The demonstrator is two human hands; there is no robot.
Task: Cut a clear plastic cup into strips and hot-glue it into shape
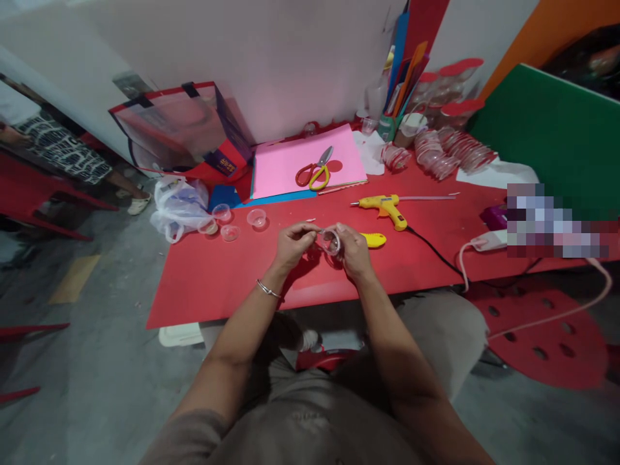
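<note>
Over the red table, my right hand [356,252] is closed around the side of a small clear plastic cup [331,243], tilted with its round opening partly toward me. Beside its left rim, the fingers of my left hand [294,245] are pinched together. Whatever they hold is too small to make out. Just right of my right hand lies a yellow-handled tool [374,240], partly hidden. A yellow hot glue gun [387,206] with a glue stick in its back rests farther off. Several loose clear cups [257,219] stand to the left.
Scissors [317,171] lie on pink paper [281,169]. Stacked cups [433,155] stand at the back right. A plastic bag [179,206] sits at the left edge, a tote bag [174,129] behind it. The glue gun's black cord [431,245] runs toward a white power strip [489,240].
</note>
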